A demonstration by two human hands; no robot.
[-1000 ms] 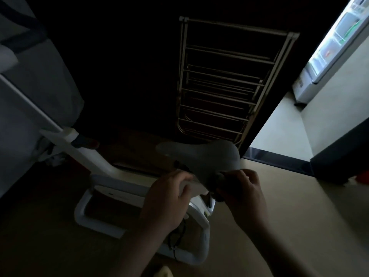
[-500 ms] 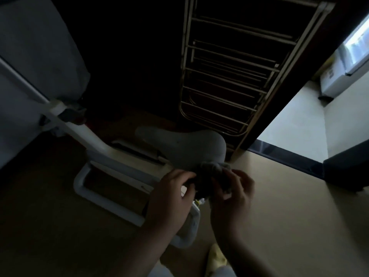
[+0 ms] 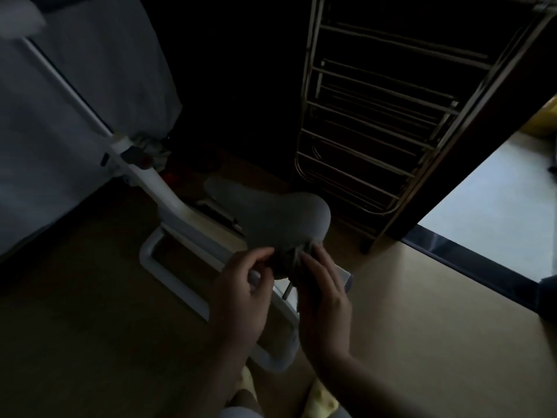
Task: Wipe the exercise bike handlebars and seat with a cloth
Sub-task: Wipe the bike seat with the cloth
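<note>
We are at the seat (image 3: pixel 271 218). Both hands (image 3: pixel 238 294) (image 3: pixel 324 297) pinch the cloth (image 3: pixel 297 257) against its near end. Next we should sweep it across the top

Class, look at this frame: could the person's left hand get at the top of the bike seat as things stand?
Probably yes. The left hand sits just below the rear edge of the seat, and the seat's top is bare. The cloth and right hand sit at the rear edge, off to the side.
</note>
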